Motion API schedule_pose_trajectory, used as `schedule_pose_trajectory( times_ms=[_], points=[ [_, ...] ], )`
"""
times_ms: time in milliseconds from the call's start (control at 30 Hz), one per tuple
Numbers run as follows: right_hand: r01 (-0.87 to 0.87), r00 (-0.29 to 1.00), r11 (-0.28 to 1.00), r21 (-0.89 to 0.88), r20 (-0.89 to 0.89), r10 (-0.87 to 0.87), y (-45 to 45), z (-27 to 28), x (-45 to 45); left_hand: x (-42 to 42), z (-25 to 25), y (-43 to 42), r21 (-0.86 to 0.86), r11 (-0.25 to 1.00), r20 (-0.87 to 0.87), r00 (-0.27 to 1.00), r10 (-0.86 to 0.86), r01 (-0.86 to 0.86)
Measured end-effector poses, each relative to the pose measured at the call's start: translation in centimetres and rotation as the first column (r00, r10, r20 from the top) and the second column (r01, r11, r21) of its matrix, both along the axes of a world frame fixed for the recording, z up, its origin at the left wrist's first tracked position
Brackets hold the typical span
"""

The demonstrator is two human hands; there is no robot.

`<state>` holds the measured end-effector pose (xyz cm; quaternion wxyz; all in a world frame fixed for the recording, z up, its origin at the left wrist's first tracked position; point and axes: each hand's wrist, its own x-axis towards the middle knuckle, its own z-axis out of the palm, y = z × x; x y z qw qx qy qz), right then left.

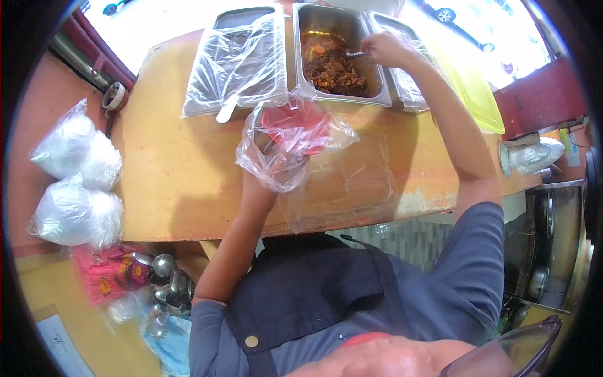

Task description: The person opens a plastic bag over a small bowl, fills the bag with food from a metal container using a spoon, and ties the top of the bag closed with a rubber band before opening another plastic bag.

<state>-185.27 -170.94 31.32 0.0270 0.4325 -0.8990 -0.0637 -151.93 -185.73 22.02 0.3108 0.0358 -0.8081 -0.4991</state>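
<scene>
Clear plastic [289,178] covers your left hand [271,147], grip obscured, and a red container [298,122] at twelve o'clock; at one, your right hand [388,50], closed round a utensil [355,54], seemingly scoops food [336,74]; next move calls for steady lifting

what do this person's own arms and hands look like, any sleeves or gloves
Short grey-blue sleeves end near the elbows, leaving the forearms bare. The right hand wears no glove, and no watch or bracelet shows on that wrist. The left hand is partly obscured by clear plastic.
</scene>
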Motion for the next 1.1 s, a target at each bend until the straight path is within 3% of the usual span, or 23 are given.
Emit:
schedule_pose_trajectory(
  times_ms=[100, 167, 467, 600, 667, 733, 800, 867, 933, 967, 1067, 1100],
  points=[
    [-0.016, 0.974, 1.000, -0.005, 0.225, 0.017, 1.3, 0.4, 1.5, -0.2, 0.4, 0.1, 0.329, 0.942, -0.014, 0.998, -0.067, 0.068],
    [-0.038, 0.967, 0.999, -0.006, 0.253, 0.038, 1.2, 1.1, 3.0, -0.3, 0.1, 0.0, 0.391, 0.918, -0.039, 0.997, -0.063, 0.074],
    [-0.019, 0.893, 0.998, -0.057, 0.448, 0.043, 1.5, 0.9, 4.7, -0.1, -1.6, -0.8, 0.074, 0.997, -0.067, 0.998, 0.004, 0.001],
    [0.020, 0.896, 0.998, -0.066, 0.444, 0.011, 0.9, 0.3, 6.3, -0.4, -2.3, -0.8, 0.349, 0.930, -0.106, 0.991, -0.079, 0.111],
    [0.038, 0.897, 0.998, -0.053, 0.442, -0.010, 0.7, 0.1, 6.6, -0.6, -4.1, -1.1, 0.386, 0.912, -0.068, 0.990, -0.124, 0.141],
    [0.052, 0.891, 0.997, -0.055, 0.453, -0.021, 0.8, 0.3, 6.7, -0.2, -5.8, -2.2, 0.290, 0.946, 0.044, 0.985, -0.165, 0.145],
    [0.061, 0.879, 0.996, -0.064, 0.476, -0.023, 1.8, 0.7, 6.1, 1.3, -4.3, -2.4, 0.321, 0.929, 0.168, 0.954, -0.247, 0.184],
    [0.151, 0.814, 0.979, -0.140, 0.580, -0.043, 3.3, 0.5, 5.0, 3.1, -0.4, -2.0, 0.205, 0.953, 0.164, 0.952, -0.259, 0.224],
    [0.216, 0.779, 0.950, -0.227, 0.627, -0.027, 4.2, 0.6, 4.8, 4.4, 4.1, -1.2, -0.140, 0.969, 0.020, 0.979, -0.201, 0.201],
    [0.236, 0.781, 0.931, -0.280, 0.624, -0.010, 4.6, 0.8, 5.2, 4.7, 4.4, -1.2, -0.141, 0.978, -0.012, 0.988, -0.157, 0.154],
    [0.249, 0.825, 0.905, -0.346, 0.565, -0.010, 5.3, 1.1, 5.3, 2.3, 6.0, -3.4, -0.640, 0.766, -0.119, 0.980, -0.161, 0.048],
    [0.246, 0.844, 0.903, -0.353, 0.536, -0.020, 5.4, 1.2, 5.2, 1.2, 7.1, -4.2, -0.721, 0.693, -0.135, 0.976, -0.170, 0.021]
  ],
)
